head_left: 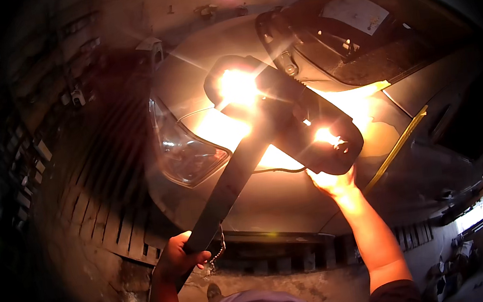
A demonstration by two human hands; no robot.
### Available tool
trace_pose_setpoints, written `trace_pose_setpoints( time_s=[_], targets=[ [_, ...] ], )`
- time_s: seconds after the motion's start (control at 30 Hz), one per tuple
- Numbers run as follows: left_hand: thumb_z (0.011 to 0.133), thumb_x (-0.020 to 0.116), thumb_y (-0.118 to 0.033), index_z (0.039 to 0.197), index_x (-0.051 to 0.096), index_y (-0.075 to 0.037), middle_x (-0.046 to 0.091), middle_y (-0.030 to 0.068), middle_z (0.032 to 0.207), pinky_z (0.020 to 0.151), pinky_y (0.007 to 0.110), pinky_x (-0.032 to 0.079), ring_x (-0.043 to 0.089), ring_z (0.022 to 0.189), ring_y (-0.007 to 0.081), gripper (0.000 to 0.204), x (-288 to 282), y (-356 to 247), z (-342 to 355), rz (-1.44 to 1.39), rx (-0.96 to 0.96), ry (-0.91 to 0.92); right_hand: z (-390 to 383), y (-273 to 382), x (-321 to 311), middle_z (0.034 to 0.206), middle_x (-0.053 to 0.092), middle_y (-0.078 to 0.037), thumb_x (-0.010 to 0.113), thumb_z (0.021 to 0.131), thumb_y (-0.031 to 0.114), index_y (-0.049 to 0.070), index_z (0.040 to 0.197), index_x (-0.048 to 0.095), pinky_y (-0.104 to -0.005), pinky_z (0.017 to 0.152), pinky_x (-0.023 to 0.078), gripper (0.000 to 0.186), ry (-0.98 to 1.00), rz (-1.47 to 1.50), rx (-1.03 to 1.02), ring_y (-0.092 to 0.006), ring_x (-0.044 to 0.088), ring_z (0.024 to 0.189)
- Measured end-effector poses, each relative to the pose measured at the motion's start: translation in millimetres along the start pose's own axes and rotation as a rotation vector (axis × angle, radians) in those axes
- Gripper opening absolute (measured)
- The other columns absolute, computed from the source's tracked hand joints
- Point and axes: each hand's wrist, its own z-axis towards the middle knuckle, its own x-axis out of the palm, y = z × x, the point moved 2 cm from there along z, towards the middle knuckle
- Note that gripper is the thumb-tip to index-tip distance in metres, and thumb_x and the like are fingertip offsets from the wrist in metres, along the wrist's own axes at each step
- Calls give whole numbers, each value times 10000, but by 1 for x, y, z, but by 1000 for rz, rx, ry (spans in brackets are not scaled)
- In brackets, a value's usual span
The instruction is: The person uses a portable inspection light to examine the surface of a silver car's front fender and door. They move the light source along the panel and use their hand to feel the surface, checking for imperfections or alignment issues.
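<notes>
And here we are, lights blazing over the car body (262, 210) — the step in hand looks like holding the lit lamp (309, 107) over its panel, with everything measured from the headlight (186, 149). The lamp sits to the right of that headlight, dark housing slanting down and rightward, two glaring spots on it and a fierce glow spilling onto the bodywork around. Below the headlight, the left hand (177, 256) has its fingers wrapped round the lower end of the bar (223, 194), a firm grasp by the look of it. Over to the lower right, the right hand (335, 183) meets the lamp's near end from beneath — fingers mostly hidden, so I cannot tell whether it grips or merely supports. Farther right of the headlight runs a yellow strip (398, 147) on the bodywork. Any next move, I'd judge, calls for both hands shifting together, bar steady, bare fingers away from those glaring spots; whether housing and panel touch, I cannot tell.
</notes>
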Motion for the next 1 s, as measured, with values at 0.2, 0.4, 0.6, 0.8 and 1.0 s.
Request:
trace_pose_setpoints(
  time_s=[0.2,0.4,0.6,0.8,1.0],
  targets=[
    [758,761,-11,916,614,-15,622,20,746,547,252,539,608,631,87,215,-4,-5,-5,15,26,-9,18,-38,-24,1521,301,-197,626,791,588,-10,1449,307,-623,1139,102,945,-107,-456,-9,-362,187,1454],
    [766,781,-42,922,604,-17,616,25,743,552,249,543,608,632,87,237,-2,-4,-1,2,28,-1,36,46,-27,958,616,-118,707,778,321,65,937,663,-477,943,394,305,-67,-51,-122,-298,586,934],
    [758,802,-66,927,596,-12,615,28,745,552,252,544,606,632,88,271,-8,2,-5,15,28,-22,-57,20,17,1021,635,-121,721,728,401,67,1130,654,-506,1049,334,527,240,-265,-238,-327,562,1072],
    [746,791,-61,925,598,-6,613,36,729,537,252,543,614,611,108,269,-1,-9,-12,28,21,-50,-39,-30,-5,1478,340,-238,707,792,426,-10,1398,380,-586,1155,114,815,-13,-340,85,-411,231,1422],
    [710,742,-37,853,568,-9,602,51,676,492,284,562,633,586,132,226,-7,5,-8,61,30,-144,-98,16,49,1324,481,-349,686,754,520,-67,1121,633,-644,1130,165,694,145,-259,-85,-476,304,1384]
  ],
)
